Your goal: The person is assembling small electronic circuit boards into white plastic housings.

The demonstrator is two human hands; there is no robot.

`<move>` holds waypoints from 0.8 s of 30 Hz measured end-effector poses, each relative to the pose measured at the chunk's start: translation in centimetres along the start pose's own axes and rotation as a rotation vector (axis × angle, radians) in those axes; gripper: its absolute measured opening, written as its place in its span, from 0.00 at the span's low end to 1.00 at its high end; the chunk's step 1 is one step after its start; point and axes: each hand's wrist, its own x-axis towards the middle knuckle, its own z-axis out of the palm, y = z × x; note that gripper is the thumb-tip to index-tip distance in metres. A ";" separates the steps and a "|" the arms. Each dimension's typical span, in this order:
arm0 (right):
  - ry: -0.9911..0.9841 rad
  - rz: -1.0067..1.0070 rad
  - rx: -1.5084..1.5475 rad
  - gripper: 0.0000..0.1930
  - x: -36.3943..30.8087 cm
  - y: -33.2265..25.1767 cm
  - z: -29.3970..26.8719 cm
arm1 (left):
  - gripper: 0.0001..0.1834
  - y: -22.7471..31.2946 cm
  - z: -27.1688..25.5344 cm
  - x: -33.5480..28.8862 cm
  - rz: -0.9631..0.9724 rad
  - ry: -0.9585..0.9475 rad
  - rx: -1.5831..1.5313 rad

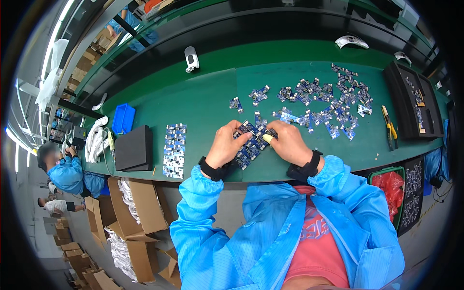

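Note:
Near the front edge of the green bench, my left hand (225, 146) pinches the upper left side of a panel of blue circuit boards (250, 151). My right hand (289, 145) grips the panel's upper right end, with a pale yellow cover on one fingertip. The panel lies slanted between both hands, and my fingers hide parts of it. Dark bands circle both wrists. Several loose small circuit boards (309, 92) are scattered beyond and to the right. To the left, a neat block of joined circuit boards (174, 151) lies flat.
At the left stand a black flat box (134, 149), a blue bin (123, 119) and white cables (96, 140). Yellow-handled pliers (389, 128) and a black tray (411, 104) lie at the right. Open cartons (147, 205) stand below the bench. A co-worker (67, 171) sits far left.

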 end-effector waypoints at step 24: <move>-0.129 0.069 0.445 0.13 -1.4 -0.1 -4.5 | 0.09 2.7 5.4 -1.1 -0.087 0.019 -1.002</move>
